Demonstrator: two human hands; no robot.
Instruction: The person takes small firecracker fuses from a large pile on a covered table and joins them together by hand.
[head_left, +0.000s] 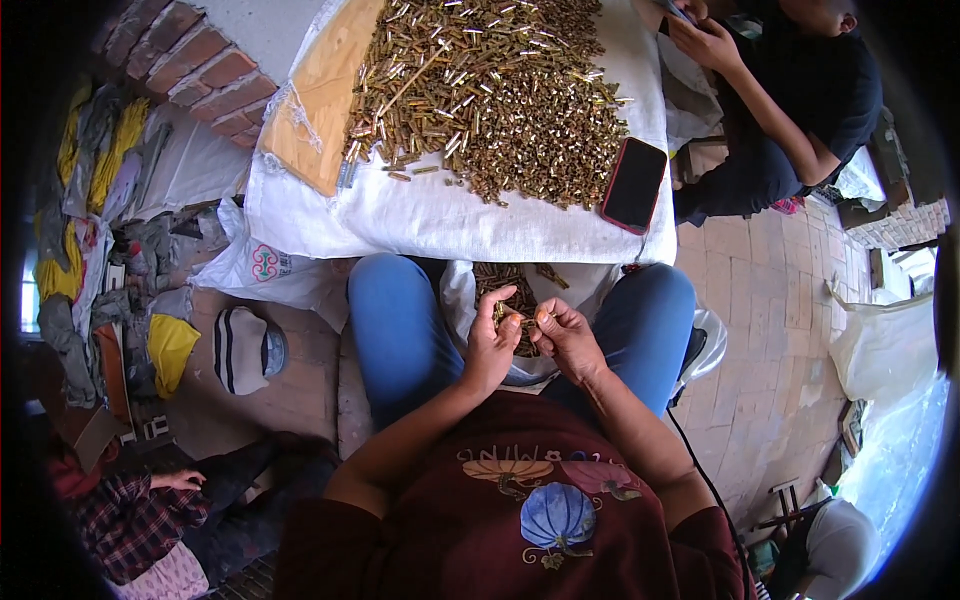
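My left hand [490, 350] and my right hand [572, 342] meet between my knees, fingers pinched close together. Each grips a small brass-coloured metal part, mostly covered by the fingertips; its exact kind is too small to tell. Below them a white sack [458, 300] hangs open, with brass-coloured metal pieces [500, 275] inside. On the table in front lie two merging heaps: longer thin brass-coloured rods or tubes [420, 75] to the left, and short brass-coloured pieces [545, 135] to the right.
A white cloth [440, 225] covers the table. A wooden board [318, 100] edges the heap at left, and a black phone [635, 185] lies at the right corner. Another person [800, 100] sits at far right. A striped cushioned stool [243, 350] stands on the brick floor.
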